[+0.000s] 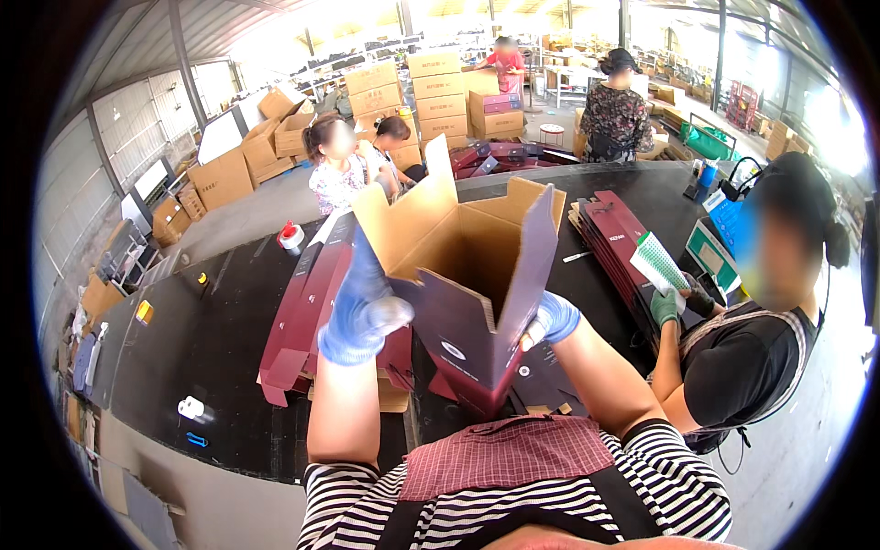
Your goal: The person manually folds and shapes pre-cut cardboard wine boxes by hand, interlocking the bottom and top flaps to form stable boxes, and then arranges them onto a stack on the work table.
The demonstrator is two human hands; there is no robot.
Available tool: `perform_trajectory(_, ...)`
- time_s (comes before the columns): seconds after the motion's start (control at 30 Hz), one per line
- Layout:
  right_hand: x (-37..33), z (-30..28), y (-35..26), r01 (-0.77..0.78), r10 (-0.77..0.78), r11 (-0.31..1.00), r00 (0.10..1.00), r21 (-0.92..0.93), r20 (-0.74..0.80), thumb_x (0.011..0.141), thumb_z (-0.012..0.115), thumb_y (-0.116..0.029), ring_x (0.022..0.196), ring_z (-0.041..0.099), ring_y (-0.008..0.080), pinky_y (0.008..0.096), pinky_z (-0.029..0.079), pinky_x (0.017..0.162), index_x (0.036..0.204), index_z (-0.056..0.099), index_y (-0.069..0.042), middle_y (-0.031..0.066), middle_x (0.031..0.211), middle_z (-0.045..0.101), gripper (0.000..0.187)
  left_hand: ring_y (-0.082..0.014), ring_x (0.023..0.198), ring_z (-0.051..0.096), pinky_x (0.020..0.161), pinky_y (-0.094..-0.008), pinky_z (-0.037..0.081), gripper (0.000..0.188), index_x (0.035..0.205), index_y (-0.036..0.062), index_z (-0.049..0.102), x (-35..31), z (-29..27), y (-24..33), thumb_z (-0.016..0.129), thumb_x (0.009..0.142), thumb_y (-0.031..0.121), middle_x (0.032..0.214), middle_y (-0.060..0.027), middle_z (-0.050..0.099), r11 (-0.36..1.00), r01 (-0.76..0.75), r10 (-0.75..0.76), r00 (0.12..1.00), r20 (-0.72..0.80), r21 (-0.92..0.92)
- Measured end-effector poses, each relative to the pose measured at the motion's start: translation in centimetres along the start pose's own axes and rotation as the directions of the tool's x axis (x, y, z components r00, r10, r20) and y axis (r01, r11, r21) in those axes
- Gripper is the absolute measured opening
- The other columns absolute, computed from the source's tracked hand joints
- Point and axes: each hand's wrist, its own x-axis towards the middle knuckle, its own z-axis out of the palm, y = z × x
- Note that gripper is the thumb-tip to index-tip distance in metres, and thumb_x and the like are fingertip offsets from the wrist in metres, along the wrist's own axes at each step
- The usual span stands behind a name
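I hold a half-folded carton (477, 284) up in front of me, dark red outside and plain brown inside, its flaps open upward. My left hand (362, 307), in a blue glove, grips the carton's left wall. On the right side, my right hand (550, 321), also blue-gloved, presses against the dark red flap. The carton's lower end rests near my checked apron.
Flat dark red carton blanks lie stacked on the black table at left (302, 312) and at right (610, 229). A person at my right holds a white-green sheet (658, 263) in a green glove. A tape roll (291, 236) sits farther back. Other people and brown boxes (440, 92) stand beyond.
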Motion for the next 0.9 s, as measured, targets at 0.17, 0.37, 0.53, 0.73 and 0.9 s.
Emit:
perform_trajectory(0.17,1.3,-4.3,5.9,0.056,-0.059,0.995,0.997,0.080,0.043,0.058,0.102,-0.020,0.107,0.070,0.0221,0.0372,0.055,0.094,0.123,0.071,-0.002,0.0091,0.113,0.075,0.074,-0.0237,0.144,0.044,0.117,-0.0428,0.035,0.120,0.162,0.0011,0.025,-0.2,-2.1,-0.7,0.095,0.070,0.032,0.156,-0.0111,0.047,0.981,0.192,-0.180,0.934,0.308,-0.010)
perform_trajectory(0.37,1.7,2.1,-2.6,0.135,-0.132,0.977,0.991,0.168,-0.031,0.072,0.095,-0.039,0.153,0.032,0.0268,0.0431,0.025,0.123,0.163,0.022,-0.003,0.0136,0.166,0.034,0.122,-0.0288,0.142,0.046,0.119,-0.0457,0.036,0.128,0.166,0.0036,0.008,-0.4,1.7,0.9,0.092,0.072,0.026,0.159,-0.0156,0.039,0.995,0.086,-0.089,0.993,0.081,0.041)
perform_trajectory(0.53,1.3,7.8,-8.6,0.410,-0.427,0.903,0.893,-0.130,-0.141,0.076,0.093,-0.045,0.158,0.020,0.0310,0.0454,0.014,0.127,0.168,-0.002,-0.007,0.0177,0.172,0.017,0.137,-0.0324,0.146,0.041,0.118,-0.0487,0.037,0.138,0.167,0.0057,-0.003,-0.9,3.3,0.5,0.094,0.072,0.032,0.161,-0.0186,0.034,0.998,-0.011,0.012,1.000,-0.011,0.064)
perform_trajectory(0.73,0.6,9.3,-9.5,0.430,-0.537,0.807,0.820,-0.405,-0.198,0.082,0.090,-0.029,0.156,0.024,0.0304,0.0435,0.019,0.125,0.167,-0.005,-0.007,0.0201,0.170,0.021,0.130,-0.0354,0.147,0.040,0.120,-0.0470,0.033,0.138,0.164,-0.0036,-0.004,-2.1,5.6,2.1,0.093,0.073,0.034,0.163,-0.0241,0.030,0.973,-0.032,0.011,0.996,0.092,0.228)
perform_trajectory(0.9,0.7,10.2,-10.6,0.512,-0.601,0.765,0.785,-0.390,-0.149,0.082,0.089,-0.026,0.155,0.027,0.0310,0.0445,0.022,0.124,0.167,-0.001,-0.003,0.0197,0.169,0.024,0.126,-0.0366,0.146,0.041,0.119,-0.0473,0.034,0.130,0.163,-0.0044,0.014,-3.5,5.1,1.6,0.094,0.072,0.039,0.160,-0.0239,0.033,0.865,-0.162,0.122,0.986,0.114,0.475)
